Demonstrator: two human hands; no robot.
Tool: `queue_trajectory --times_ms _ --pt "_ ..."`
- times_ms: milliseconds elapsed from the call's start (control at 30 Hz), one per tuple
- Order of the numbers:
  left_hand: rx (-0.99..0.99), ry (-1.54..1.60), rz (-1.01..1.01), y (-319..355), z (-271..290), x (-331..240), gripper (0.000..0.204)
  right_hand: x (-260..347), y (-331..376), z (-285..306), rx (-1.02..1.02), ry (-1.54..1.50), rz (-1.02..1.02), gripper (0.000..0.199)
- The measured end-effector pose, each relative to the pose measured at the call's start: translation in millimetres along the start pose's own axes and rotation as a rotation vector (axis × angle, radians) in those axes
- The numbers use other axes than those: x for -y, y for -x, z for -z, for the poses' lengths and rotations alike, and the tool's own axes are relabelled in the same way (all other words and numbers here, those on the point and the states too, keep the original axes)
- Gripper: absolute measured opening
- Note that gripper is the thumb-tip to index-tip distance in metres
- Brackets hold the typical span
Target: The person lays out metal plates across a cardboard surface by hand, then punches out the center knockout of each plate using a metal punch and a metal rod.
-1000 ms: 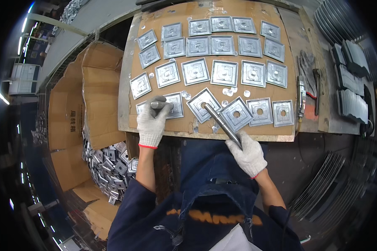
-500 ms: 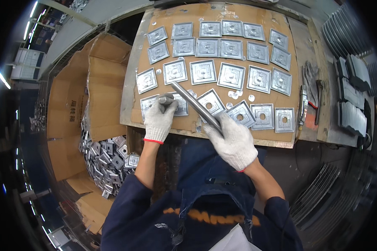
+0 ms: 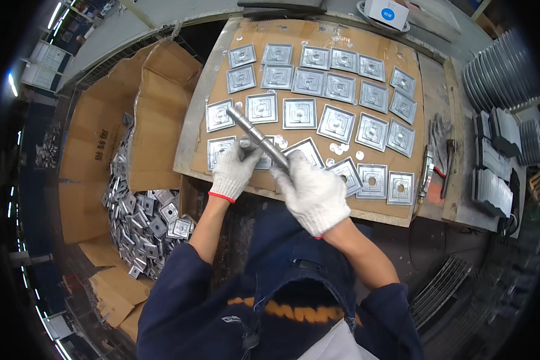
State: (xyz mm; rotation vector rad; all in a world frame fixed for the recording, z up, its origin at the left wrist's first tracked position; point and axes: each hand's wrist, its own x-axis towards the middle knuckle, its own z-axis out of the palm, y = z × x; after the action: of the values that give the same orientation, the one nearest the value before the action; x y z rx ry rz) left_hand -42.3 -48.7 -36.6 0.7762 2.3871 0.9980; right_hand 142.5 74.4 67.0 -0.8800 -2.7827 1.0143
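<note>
Hands, pls, state of each?

R hand (image 3: 315, 195), ctr of frame, is clenched round a metal rod (image 3: 255, 133) near its lower end. L hand (image 3: 235, 171), left of ctr, has fingers curled together; can't tell if anything's in them.

Rod's posn?

Slanted, tip toward upper left of frame, crossing in view just by L hand's fingertips. Tip's at the edge of a plate (image 3: 219, 115); can't tell if touching.

Other stuff?

Sq. metal plates (image 3: 336, 123) in rough rows on cardboard sheet (image 3: 264, 33), upper ctr. Lower left: loose metal pieces (image 3: 141, 222) in a big cardboard box (image 3: 162, 132). Right of frame: grey glove (image 3: 436, 135).
</note>
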Motion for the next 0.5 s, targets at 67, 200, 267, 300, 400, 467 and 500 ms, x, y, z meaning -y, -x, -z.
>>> queue_trajectory --times_ms 67,200,267,300,400,467,500 --pt "0.018 0.014 0.012 -6.4 2.4 0.4 0.021 -8.2 9.9 8.8 -0.077 -0.198 0.050 0.039" --pt "0.034 0.278 -0.108 -3.9 0.8 -7.6 0.027 -43.9 27.7 -19.4 -0.225 -0.104 0.071 0.036" --pt "0.048 0.446 -0.114 0.7 5.8 -22.8 0.025 -60.6 27.1 -36.8 -0.081 -0.022 -0.038 0.037" --pt "0.058 0.442 -0.163 1.5 6.7 -25.9 0.026 -73.2 26.6 -48.4 -0.012 -0.017 -0.104 0.039" --pt "0.108 0.298 -0.190 4.2 15.3 -23.5 0.026 -68.3 32.2 -55.4 0.050 -0.060 -0.176 0.040" --pt "0.127 0.231 -0.197 5.8 20.5 -23.4 0.027 -56.2 28.5 -47.9 -0.042 -0.124 -0.058 0.037" --pt "0.141 0.170 -0.207 5.6 22.4 -23.7 0.028 -51.0 17.5 -47.5 -0.042 -0.130 -0.060 0.037"
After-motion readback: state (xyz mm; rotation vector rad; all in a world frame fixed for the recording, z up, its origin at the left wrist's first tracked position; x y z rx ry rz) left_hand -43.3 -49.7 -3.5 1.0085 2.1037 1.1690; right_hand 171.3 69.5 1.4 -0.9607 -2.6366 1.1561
